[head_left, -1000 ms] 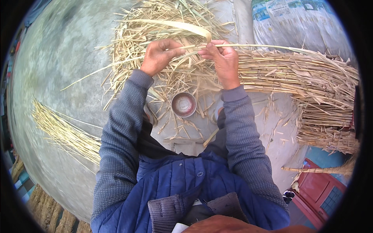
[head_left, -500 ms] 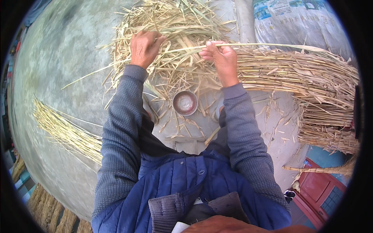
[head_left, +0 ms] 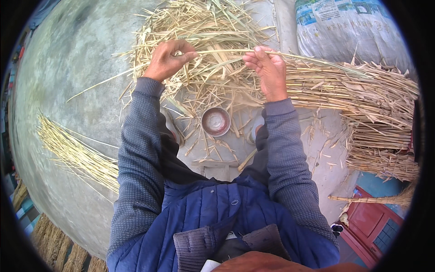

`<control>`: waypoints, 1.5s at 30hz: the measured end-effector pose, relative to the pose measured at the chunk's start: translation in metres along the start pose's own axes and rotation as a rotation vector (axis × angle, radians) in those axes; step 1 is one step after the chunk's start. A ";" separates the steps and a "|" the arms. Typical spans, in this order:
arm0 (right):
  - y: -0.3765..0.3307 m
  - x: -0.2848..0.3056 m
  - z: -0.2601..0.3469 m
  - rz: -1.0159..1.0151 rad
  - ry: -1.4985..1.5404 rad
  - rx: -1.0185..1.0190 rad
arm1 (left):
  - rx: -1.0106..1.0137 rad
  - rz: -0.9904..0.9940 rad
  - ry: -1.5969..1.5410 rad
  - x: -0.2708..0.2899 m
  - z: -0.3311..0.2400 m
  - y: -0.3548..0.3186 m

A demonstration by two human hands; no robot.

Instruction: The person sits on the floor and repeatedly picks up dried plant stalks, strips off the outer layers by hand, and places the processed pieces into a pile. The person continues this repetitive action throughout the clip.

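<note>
One long, pale reed stalk point(head_left: 223, 51) stretches between my two hands and runs on past both of them. My left hand point(head_left: 168, 60) is closed on it in a pinch, and a thin length slants down to the left from behind that hand. Thumb and fingers of my right hand point(head_left: 268, 71) also close on the stalk, whose leafy greenish end points right. Below both hands lies a heap of stripped leaves and husks point(head_left: 199, 27). Close to my right hand is a big stack of dry reed stalks point(head_left: 326, 84).
A small round metal bowl point(head_left: 216, 121) stands between my feet. Cleaned stalks point(head_left: 77, 152) lie in a bundle on the concrete floor at the left. A white woven sack point(head_left: 349, 36) is at the far right, and a red door point(head_left: 371, 222) at the lower right.
My right hand has slid a little to the right along the stalk. My left hand has turned, its fingers now pointing right, and the stalk's leafy end has dropped lower.
</note>
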State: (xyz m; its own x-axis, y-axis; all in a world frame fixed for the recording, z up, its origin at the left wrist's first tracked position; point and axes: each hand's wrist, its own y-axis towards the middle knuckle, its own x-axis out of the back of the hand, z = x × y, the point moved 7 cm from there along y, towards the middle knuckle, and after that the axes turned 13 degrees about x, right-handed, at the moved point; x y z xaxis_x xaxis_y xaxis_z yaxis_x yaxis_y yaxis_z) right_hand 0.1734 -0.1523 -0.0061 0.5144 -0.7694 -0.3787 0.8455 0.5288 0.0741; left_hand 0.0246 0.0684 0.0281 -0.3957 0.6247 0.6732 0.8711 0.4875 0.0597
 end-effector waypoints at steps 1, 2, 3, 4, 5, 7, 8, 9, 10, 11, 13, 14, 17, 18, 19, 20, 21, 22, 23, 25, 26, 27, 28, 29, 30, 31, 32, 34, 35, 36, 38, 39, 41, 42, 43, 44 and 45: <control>-0.002 -0.006 -0.004 0.017 0.014 -0.012 | -0.066 -0.030 0.002 -0.008 -0.010 -0.001; -0.005 -0.013 -0.009 0.025 0.021 -0.028 | -0.074 -0.024 -0.034 -0.023 -0.017 -0.002; -0.007 -0.018 -0.012 0.038 0.034 -0.031 | -0.264 -0.140 0.072 -0.029 -0.033 -0.007; -0.010 -0.023 -0.015 0.042 0.039 -0.038 | -0.262 -0.180 0.079 -0.037 -0.036 -0.007; -0.012 -0.027 -0.017 0.049 0.045 -0.051 | -0.297 -0.186 0.098 -0.043 -0.039 -0.008; -0.013 -0.030 -0.015 0.050 0.038 -0.027 | -0.257 -0.234 0.000 -0.044 -0.036 -0.008; -0.013 -0.030 -0.015 0.049 0.031 -0.018 | -0.242 -0.264 -0.058 -0.044 -0.034 -0.008; -0.013 -0.030 -0.013 0.050 0.036 0.012 | -0.236 -0.248 -0.065 -0.044 -0.034 -0.008; -0.013 -0.029 -0.014 0.047 0.013 -0.005 | -0.227 -0.260 -0.086 -0.037 -0.033 -0.009; -0.012 -0.027 -0.013 0.048 0.005 -0.002 | -0.252 -0.261 -0.087 -0.032 -0.034 -0.010; -0.011 -0.023 -0.014 0.024 -0.016 0.006 | 0.039 -0.265 -0.450 -0.016 -0.013 -0.002; -0.009 -0.019 -0.014 0.001 -0.031 0.011 | 0.092 -0.289 -0.573 -0.001 -0.005 -0.001; -0.006 -0.012 -0.014 0.010 -0.052 -0.004 | 0.151 -0.374 -0.564 0.042 0.012 0.003; -0.007 -0.011 -0.015 0.018 -0.060 -0.016 | 0.195 -0.398 -0.294 0.047 0.015 0.002; -0.007 -0.011 -0.017 0.025 -0.066 -0.025 | 0.068 -0.471 0.317 0.046 0.000 0.002; -0.008 -0.014 -0.018 0.042 -0.062 -0.026 | -0.111 -0.471 0.331 0.037 -0.010 -0.001; -0.008 -0.017 -0.021 0.057 -0.058 -0.027 | -0.141 -0.410 0.383 0.022 -0.013 -0.001; -0.008 -0.021 -0.022 0.072 -0.055 -0.026 | -0.197 -0.313 0.316 0.003 -0.018 0.000; -0.008 -0.025 -0.025 0.087 -0.038 -0.029 | -0.215 -0.201 0.171 -0.016 -0.021 -0.002; -0.009 -0.031 -0.027 0.121 -0.004 -0.035 | -0.320 -0.115 0.052 -0.040 -0.035 -0.005; -0.009 -0.031 -0.027 0.114 -0.029 -0.044 | -0.277 -0.116 0.057 -0.041 -0.033 -0.003; -0.008 -0.029 -0.026 0.094 -0.023 -0.046 | -0.257 -0.109 0.071 -0.042 -0.032 -0.002; -0.007 -0.025 -0.023 0.073 -0.019 -0.052 | -0.237 -0.103 0.086 -0.039 -0.030 0.000; -0.005 -0.021 -0.019 0.066 -0.008 -0.046 | -0.198 -0.062 0.099 -0.035 -0.025 0.002; -0.004 -0.014 -0.017 0.035 -0.005 -0.070 | -0.157 -0.021 0.112 -0.031 -0.019 0.002; -0.002 -0.009 -0.013 0.018 -0.019 -0.072 | -0.135 0.008 0.117 -0.026 -0.013 0.002; -0.001 -0.004 -0.010 0.004 -0.031 -0.069 | -0.084 0.056 0.113 -0.025 -0.006 0.002; -0.001 0.002 -0.005 -0.013 -0.039 -0.043 | -0.026 0.139 0.086 -0.022 0.005 -0.001; -0.002 0.004 -0.004 -0.017 -0.045 -0.051 | 0.019 0.160 0.099 -0.020 0.012 -0.003; -0.002 0.005 -0.003 -0.011 -0.043 -0.046 | 0.057 0.192 0.108 -0.019 0.018 -0.004; -0.002 0.005 -0.003 -0.010 -0.043 -0.036 | 0.118 0.232 0.106 -0.020 0.024 -0.006; -0.003 0.004 -0.004 -0.016 -0.046 -0.031 | 0.111 0.242 0.072 -0.022 0.022 -0.007; -0.003 0.001 -0.005 -0.020 -0.047 -0.021 | 0.142 0.235 0.036 -0.030 0.018 -0.006; -0.004 -0.001 -0.006 -0.018 -0.043 -0.017 | 0.097 0.207 -0.007 -0.037 0.009 -0.006; -0.005 -0.003 -0.007 -0.017 -0.040 -0.013 | 0.078 0.170 -0.052 -0.044 0.002 -0.006; -0.007 -0.006 -0.009 -0.018 -0.037 -0.018 | 0.081 0.144 -0.087 -0.054 -0.003 -0.007; -0.009 -0.009 -0.011 -0.018 -0.034 -0.024 | 0.084 0.118 -0.121 -0.061 -0.008 -0.006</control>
State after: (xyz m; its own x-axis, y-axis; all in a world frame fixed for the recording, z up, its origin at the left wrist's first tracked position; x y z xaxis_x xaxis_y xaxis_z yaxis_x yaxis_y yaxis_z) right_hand 0.1600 -0.1465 -0.0135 0.5040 -0.7905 -0.3479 0.8512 0.5228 0.0452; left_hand 0.0456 0.0226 -0.0077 -0.3286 0.7473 0.5776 0.8883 0.4522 -0.0797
